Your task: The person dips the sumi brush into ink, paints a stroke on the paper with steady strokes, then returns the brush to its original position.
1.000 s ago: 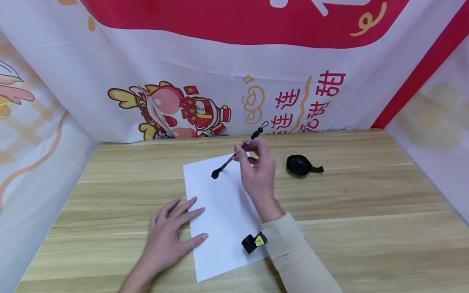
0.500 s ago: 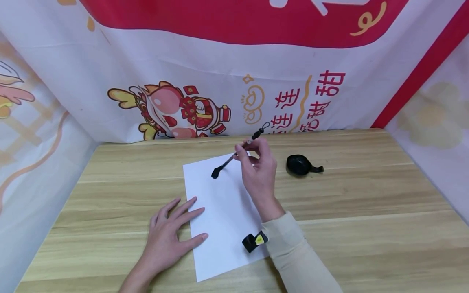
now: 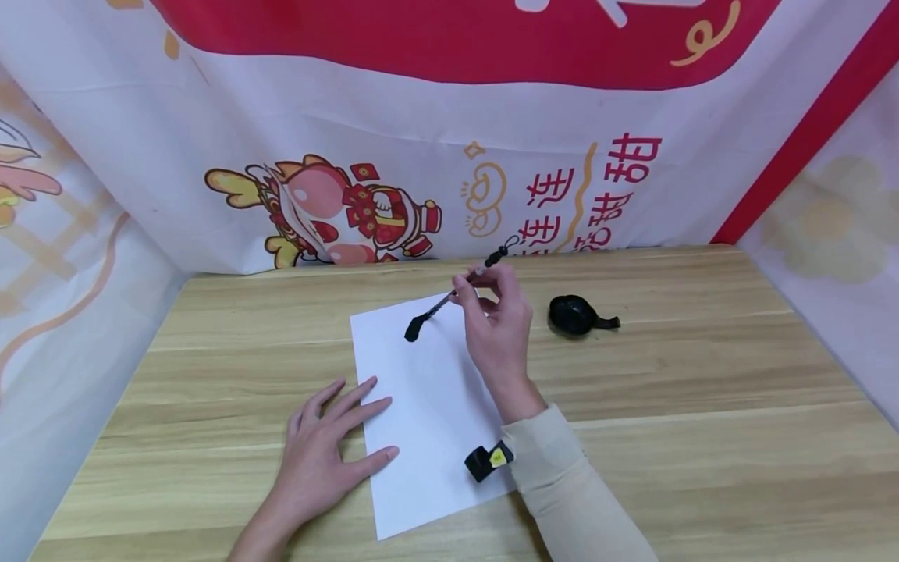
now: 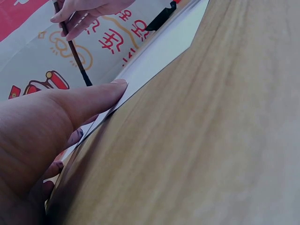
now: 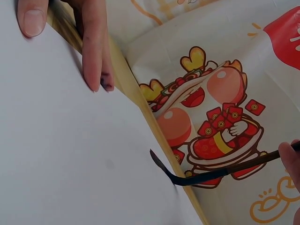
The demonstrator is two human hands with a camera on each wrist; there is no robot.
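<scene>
A writing brush (image 3: 442,303) is pinched between the fingertips and thumb of my right hand (image 3: 499,332), over the upper part of a white sheet of paper (image 3: 431,421). Its handle slants up to the right and ends in a cord loop. In the right wrist view the dark bristles (image 5: 164,166) bend against the paper. A short black ink mark (image 3: 412,331) lies under the brush tip in the head view. My left hand (image 3: 319,457) rests with fingers spread over the paper's left edge, thumb and fingertips on the sheet.
A black dish with a short handle (image 3: 572,316) stands on the wooden table (image 3: 702,437) right of the paper. A printed cloth (image 3: 421,117) hangs behind the table. A black wrist device with a yellow label (image 3: 489,460) sits at my right cuff.
My right hand and the brush have shifted very slightly to the right. The black shape at the tip looks a little longer. My left hand and the paper stay in place.
</scene>
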